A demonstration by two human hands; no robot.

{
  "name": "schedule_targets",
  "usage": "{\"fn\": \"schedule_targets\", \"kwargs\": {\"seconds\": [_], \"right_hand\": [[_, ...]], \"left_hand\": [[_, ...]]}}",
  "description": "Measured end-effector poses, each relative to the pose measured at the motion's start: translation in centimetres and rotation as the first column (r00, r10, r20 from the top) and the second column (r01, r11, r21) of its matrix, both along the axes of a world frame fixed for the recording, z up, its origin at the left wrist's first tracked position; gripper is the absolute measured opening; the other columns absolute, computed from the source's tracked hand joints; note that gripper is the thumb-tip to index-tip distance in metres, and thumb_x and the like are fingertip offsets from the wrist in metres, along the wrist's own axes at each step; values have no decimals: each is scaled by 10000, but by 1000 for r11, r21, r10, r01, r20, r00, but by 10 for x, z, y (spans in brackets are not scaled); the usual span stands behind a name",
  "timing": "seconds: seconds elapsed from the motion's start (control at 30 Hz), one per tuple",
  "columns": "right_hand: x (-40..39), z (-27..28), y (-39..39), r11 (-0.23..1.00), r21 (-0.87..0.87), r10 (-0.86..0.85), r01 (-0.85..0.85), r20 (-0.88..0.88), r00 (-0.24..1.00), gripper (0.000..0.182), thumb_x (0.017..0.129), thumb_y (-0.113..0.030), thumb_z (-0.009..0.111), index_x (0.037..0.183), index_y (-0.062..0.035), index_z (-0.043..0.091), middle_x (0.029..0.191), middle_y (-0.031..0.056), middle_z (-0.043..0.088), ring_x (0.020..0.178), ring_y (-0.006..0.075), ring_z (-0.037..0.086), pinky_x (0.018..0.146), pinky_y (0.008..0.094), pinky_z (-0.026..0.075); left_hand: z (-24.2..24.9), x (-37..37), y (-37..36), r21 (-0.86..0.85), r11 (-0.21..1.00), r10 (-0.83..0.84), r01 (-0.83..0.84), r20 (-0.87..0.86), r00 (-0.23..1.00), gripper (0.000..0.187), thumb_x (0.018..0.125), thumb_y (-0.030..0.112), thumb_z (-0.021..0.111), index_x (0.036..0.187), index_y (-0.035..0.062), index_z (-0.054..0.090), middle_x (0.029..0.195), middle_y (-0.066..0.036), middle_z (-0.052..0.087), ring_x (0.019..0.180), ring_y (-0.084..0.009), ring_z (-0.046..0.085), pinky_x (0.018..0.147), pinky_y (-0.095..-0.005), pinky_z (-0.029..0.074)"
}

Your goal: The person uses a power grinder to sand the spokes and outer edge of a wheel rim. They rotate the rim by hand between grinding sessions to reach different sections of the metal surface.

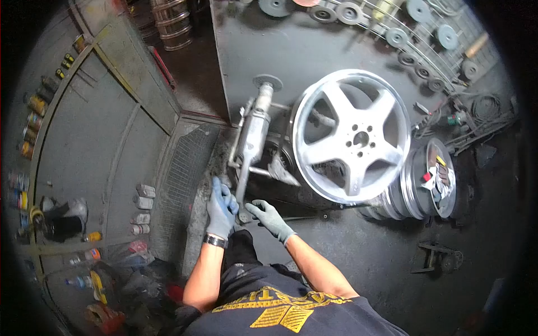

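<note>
Standing upright on the machine's spindle, the five-spoke alloy wheel (352,136) faces outward so its whole front is open to work — the largest thing in view. Behind and below it, to the right, more bare rims (417,187) lie stacked on edge against one another, apparently parked out of the way on the dark floor (358,263).

To the left of the wheel the polishing machine's long metal arm (253,134) slopes down toward the person, ending in a thin lever or bar. Both gloved hands meet at that lower end: the left hand (219,208), in a blue glove with a wristband, lies along the bar's left side with fingers extended, its grip looking loose rather than closed — whether it truly clasps the bar I cannot tell. The right hand (269,217), in a grey glove, reaches in from the right, fingers curled near the bar's foot; its grip looks partly closed, though what it holds is hidden.

Far left, spray cans (143,204) sit on a slanted metal shelf.
</note>
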State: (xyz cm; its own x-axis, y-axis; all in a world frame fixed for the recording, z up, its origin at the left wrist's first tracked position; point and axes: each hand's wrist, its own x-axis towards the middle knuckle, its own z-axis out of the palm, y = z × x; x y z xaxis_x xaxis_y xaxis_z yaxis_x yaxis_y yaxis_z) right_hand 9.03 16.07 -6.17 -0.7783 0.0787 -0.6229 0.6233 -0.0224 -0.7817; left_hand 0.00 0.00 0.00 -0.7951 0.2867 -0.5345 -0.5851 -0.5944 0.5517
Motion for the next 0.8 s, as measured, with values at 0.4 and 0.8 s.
{"fn": "schedule_targets", "kwargs": {"seconds": [0.4,0.8], "right_hand": [[-161,-41,-68,763,433,-563,481,79,823,461,856,-291,754,1206,1,682,1121,254,743,1102,416,708,967,489,529],[-147,-40,-83,622,529,-644,578,-76,761,362,848,-245,737,1161,-76,670,977,268,725,1000,483,686,856,533,541]], "left_hand": [[-28,-232,22,-548,823,-414,148,-401,817,436,1037,168,651,1442,41,548,1397,-106,588,1237,-217,583,1040,-356,490],[-63,-377,182,-543,808,-541,230,-527,656,728,948,252,787,1523,37,394,1363,-147,562,1126,-191,596,866,-325,542]]}}
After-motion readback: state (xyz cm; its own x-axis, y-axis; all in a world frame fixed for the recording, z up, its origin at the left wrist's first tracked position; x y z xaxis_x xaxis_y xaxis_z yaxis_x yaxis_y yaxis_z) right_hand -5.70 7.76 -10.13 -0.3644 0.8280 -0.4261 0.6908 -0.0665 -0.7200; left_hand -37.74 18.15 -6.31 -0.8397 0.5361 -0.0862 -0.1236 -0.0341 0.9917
